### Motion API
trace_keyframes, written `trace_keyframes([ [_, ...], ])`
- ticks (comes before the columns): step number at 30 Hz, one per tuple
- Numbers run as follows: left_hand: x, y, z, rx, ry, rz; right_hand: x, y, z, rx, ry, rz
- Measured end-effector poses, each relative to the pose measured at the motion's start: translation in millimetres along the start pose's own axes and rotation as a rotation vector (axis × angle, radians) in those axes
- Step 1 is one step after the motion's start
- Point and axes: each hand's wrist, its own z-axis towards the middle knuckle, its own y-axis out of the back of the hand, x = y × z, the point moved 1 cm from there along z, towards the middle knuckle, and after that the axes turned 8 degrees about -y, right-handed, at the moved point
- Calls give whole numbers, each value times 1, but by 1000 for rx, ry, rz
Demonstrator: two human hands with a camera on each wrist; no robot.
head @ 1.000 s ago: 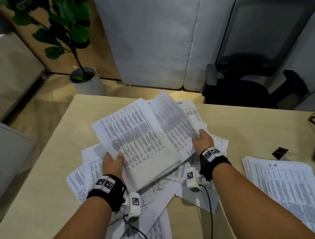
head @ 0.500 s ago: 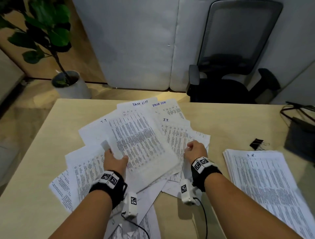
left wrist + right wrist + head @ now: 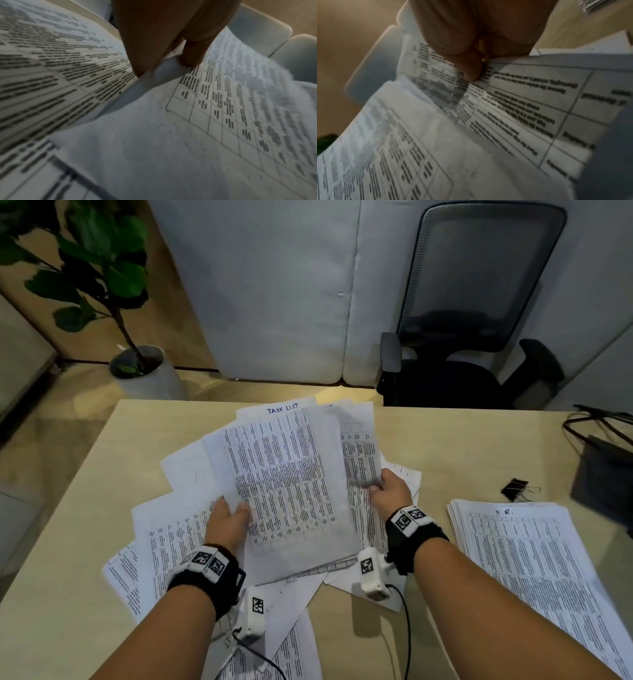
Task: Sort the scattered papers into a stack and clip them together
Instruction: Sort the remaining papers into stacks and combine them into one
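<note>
Loose papers (image 3: pixel 291 484): we pinch them in left hand (image 3: pixel 227 520) and right hand (image 3: pixel 390 491); should square edges before clipping.

Beyond the desk (image 3: pixel 462 440) sits a black mesh-backed office chair (image 3: pixel 479 313), pushed up near the far edge. Left of it, a leafy potted plant (image 3: pixel 102 275) stands on the floor in a pale pot. Far right on the desk: dark cables (image 3: pixel 596 419) and what may be a black pouch (image 3: pixel 606 474).
</note>
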Motion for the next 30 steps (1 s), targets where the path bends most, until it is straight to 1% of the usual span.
trace_keyframes([
  [1,-11,-2,-2,1,-17,-4,4,5,0,30,27,41],
  [3,-32,-10,-7,45,-60,-15,13,13,-2,121,67,149],
  [5,-51,-21,-13,96,-144,-11,21,17,-7,206,89,263],
  [7,-65,-30,-15,86,-268,21,30,23,-15,270,93,426],
  [9,-75,-36,-13,79,-334,16,40,33,-23,289,98,583],
  [12,-89,-44,-10,144,-246,-176,51,55,-34,341,74,716],
  [13,-91,-47,-9,169,-210,-241,54,62,-38,355,70,726],
  [16,-87,-54,-3,224,-116,-325,57,77,-47,394,96,748],
  [18,-86,-60,-8,240,-114,-324,56,83,-50,384,99,742],
  [20,-93,-66,-17,177,-204,-225,53,87,-52,368,97,718],
  [22,-98,-71,-22,41,-299,-144,52,91,-52,366,159,728],
  [24,-106,-74,-27,-57,-368,-120,52,95,-53,368,188,741],
  [25,-109,-75,-28,-80,-401,-121,53,97,-54,360,211,714],
  [27,-116,-78,-32,-91,-491,-95,57,98,-55,301,310,607],
  [29,-122,-82,-39,-75,-577,-127,60,97,-57,215,363,525],
  [30,-124,-84,-44,-54,-589,-161,62,97,-58,175,370,507],
])
